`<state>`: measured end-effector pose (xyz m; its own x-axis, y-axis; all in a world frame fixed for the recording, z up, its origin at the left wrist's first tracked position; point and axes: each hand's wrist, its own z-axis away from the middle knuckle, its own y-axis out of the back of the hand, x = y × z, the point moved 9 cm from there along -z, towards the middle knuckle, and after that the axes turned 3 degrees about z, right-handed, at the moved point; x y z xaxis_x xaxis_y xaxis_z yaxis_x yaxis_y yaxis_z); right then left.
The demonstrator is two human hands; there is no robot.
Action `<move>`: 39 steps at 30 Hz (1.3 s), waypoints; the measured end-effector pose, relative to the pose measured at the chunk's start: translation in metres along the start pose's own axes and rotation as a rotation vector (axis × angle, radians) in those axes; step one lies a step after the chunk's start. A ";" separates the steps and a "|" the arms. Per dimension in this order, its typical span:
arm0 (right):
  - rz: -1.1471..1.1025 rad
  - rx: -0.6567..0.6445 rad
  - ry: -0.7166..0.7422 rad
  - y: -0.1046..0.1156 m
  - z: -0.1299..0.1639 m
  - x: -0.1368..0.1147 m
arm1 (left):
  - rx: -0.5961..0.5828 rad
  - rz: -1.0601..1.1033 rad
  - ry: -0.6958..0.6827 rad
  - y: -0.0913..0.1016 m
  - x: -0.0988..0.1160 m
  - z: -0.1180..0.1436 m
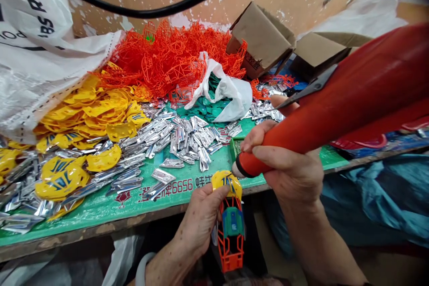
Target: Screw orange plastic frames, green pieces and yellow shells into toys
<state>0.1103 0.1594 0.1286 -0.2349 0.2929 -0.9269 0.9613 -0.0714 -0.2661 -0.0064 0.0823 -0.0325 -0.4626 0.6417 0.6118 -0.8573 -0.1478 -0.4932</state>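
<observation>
My left hand is closed on a partly assembled toy car frame, just in front of the table edge. The frame is an orange lattice with a green piece in its middle and a yellow printed cover at its far end, pinched by my thumb. My right hand wraps round a red power screwdriver with a metal lever along its side. Its nose points down-left beside the yellow cover; the bit cannot be made out.
On the green-covered table lie silver strips, yellow covers, orange lattice frames and green pieces near a white bag. Cardboard boxes stand behind. A black cable crosses overhead; a white sack is left.
</observation>
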 end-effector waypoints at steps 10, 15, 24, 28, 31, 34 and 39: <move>0.033 -0.020 -0.016 -0.003 0.007 0.003 | -0.002 0.007 0.004 0.000 -0.001 0.000; 0.026 -0.040 -0.006 -0.002 0.009 0.005 | -0.013 0.012 -0.026 -0.001 -0.001 0.001; 0.063 -0.067 0.017 0.003 0.016 0.013 | 0.037 -0.083 -0.085 0.007 -0.005 0.001; -0.013 -0.025 0.017 0.010 0.013 0.004 | -0.018 -0.084 -0.047 0.004 -0.004 0.002; 0.015 0.059 0.114 0.027 -0.004 -0.012 | -0.005 -0.085 -0.003 0.006 -0.002 0.004; 0.100 0.180 0.250 0.052 -0.028 -0.020 | 0.015 -0.077 0.035 0.008 -0.002 0.006; 0.231 0.269 0.273 0.079 -0.060 0.006 | -0.051 -0.074 0.104 0.002 -0.005 0.007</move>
<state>0.1932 0.2130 0.1178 0.0626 0.4787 -0.8758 0.9039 -0.3992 -0.1536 -0.0076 0.0729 -0.0324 -0.3701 0.7244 0.5816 -0.8746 -0.0605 -0.4811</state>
